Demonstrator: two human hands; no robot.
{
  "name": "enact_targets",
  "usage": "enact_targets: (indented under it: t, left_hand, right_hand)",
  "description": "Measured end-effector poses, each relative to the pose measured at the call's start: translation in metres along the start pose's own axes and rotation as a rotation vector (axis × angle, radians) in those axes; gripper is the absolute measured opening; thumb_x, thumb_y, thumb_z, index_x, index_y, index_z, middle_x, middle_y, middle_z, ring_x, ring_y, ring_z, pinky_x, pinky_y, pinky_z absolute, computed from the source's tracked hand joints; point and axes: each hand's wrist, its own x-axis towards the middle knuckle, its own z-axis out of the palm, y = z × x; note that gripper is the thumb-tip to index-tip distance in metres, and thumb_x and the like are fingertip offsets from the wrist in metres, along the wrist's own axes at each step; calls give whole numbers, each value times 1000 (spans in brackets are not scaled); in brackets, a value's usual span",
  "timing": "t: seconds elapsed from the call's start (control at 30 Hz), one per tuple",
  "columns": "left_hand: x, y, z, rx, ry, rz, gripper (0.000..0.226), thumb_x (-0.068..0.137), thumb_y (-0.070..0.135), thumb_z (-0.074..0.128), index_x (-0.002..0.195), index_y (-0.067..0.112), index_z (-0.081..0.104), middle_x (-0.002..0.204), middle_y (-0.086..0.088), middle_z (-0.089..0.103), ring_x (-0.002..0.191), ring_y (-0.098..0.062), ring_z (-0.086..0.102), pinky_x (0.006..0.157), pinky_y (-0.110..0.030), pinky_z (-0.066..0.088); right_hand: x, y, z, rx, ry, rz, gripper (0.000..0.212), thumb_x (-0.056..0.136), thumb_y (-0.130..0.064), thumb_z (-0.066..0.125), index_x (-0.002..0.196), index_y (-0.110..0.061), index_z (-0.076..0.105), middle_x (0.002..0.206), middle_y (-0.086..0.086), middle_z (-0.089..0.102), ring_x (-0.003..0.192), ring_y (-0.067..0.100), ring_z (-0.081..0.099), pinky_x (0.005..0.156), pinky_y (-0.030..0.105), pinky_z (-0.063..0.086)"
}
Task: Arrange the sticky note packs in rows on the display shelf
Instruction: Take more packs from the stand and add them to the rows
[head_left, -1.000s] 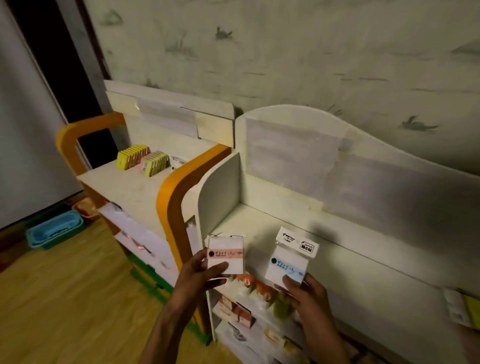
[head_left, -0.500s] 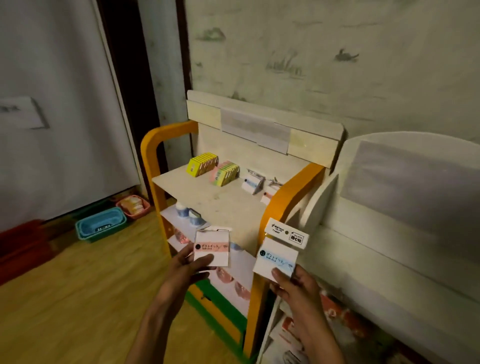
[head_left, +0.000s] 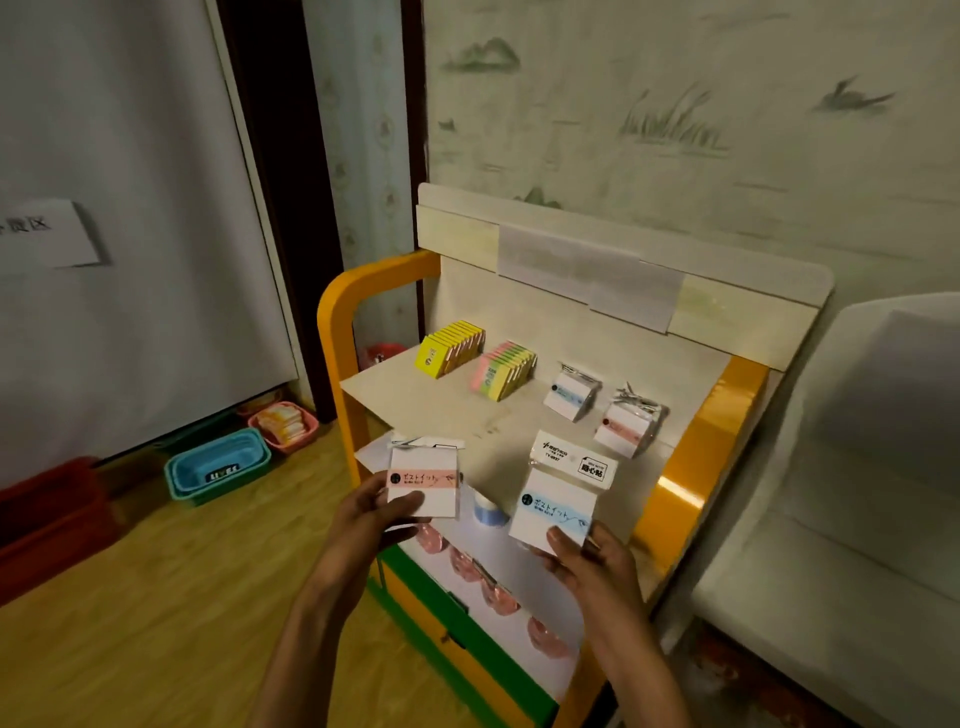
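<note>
Packs in both our hands, held above the display shelf (head_left: 441, 410) front edge: pink-band pack (head_left: 423, 483) pinched in left hand (head_left: 371, 525), blue-band pack (head_left: 558, 506) pinched in right hand (head_left: 589, 564). Shelved rows at 12 o'clock: yellow packs (head_left: 449, 348), pink-green packs (head_left: 504, 369).

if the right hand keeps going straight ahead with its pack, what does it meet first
Probably the pink-band pack on the shelf, straight ahead of the right hand and its blue-band pack; depth is unclear.
</note>
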Motion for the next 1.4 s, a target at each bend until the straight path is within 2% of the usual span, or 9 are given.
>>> enact_targets:
  t: [0.2, 0.43, 0.6, 0.77, 0.87, 0.97, 1.07, 1.17, 1.4]
  left_hand:
    - [92, 8, -20, 42, -26, -22, 33, 88, 10, 66, 121, 15, 63, 110, -9, 73, 97, -29, 71, 88, -45, 55]
    - [193, 26, -16, 18, -65, -39, 33, 88, 6, 66, 116, 21, 62, 105, -5, 75, 98, -25, 71, 90, -43, 53]
    - [239, 30, 3, 32, -111, -54, 28, 88, 4, 66, 112, 20, 66, 102, -4, 76, 94, -26, 72, 87, -40, 54]
    - [285, 27, 21, 54, -197, -80, 29, 89, 4, 65, 113, 20, 67, 102, -5, 75, 96, -29, 71, 85, -40, 54]
    - [311, 24, 28, 63, -242, -103, 30, 87, 3, 67, 113, 18, 68, 104, -8, 75, 96, -31, 70, 85, -40, 54]
    - [335, 22, 33, 76, -283, -130, 30, 86, 2, 67, 110, 19, 69, 102, -7, 75, 96, -32, 70, 88, -43, 54]
    - [357, 22, 39, 78, -324, -147, 29, 86, 1, 67, 109, 18, 69, 101, -7, 75, 94, -31, 70, 85, -41, 54]
    - [376, 23, 44, 96, -364, -153, 29, 86, 2, 68, 112, 16, 68, 101, -7, 75, 93, -30, 71, 81, -39, 55]
    - [407, 20, 46, 139, -427, -168, 30, 85, 4, 69, 113, 16, 67, 101, -6, 75, 94, -28, 71, 79, -36, 57]
  right_hand:
    - [81, -5, 34, 34, 60, -54, 24, 90, -11, 67, 112, -19, 65, 105, -1, 75, 96, 16, 72, 88, 40, 58]
    - [170, -8, 45, 136, 140, -9, 22, 95, -9, 60, 117, -8, 62, 110, 10, 72, 100, 25, 71, 85, 35, 59]
    - [214, -5, 44, -84, 305, -61, 16, 87, -1, 67, 97, -14, 68, 96, 11, 74, 89, 18, 69, 84, 44, 58]
    - [267, 2, 47, -194, 469, -72, 16, 83, -8, 74, 96, -12, 66, 97, 2, 73, 87, 13, 69, 73, 29, 58]
    - [295, 4, 50, -243, 573, -86, 16, 81, -11, 76, 92, -13, 65, 94, 3, 71, 88, 17, 68, 75, 31, 58]
    - [319, 4, 53, -299, 650, -58, 22, 80, -12, 77, 99, -13, 66, 99, 4, 68, 93, 21, 65, 81, 35, 58]
    - [337, 6, 51, -344, 684, -43, 31, 79, -13, 78, 108, -9, 66, 101, 6, 67, 98, 25, 66, 87, 42, 57]
    - [347, 7, 51, -394, 708, -86, 43, 79, -12, 79, 118, -8, 63, 112, 9, 69, 101, 23, 66, 89, 37, 56]
    - [358, 9, 60, -678, 747, -220, 50, 83, -17, 75, 127, -18, 54, 128, 6, 61, 116, 22, 60, 100, 42, 51]
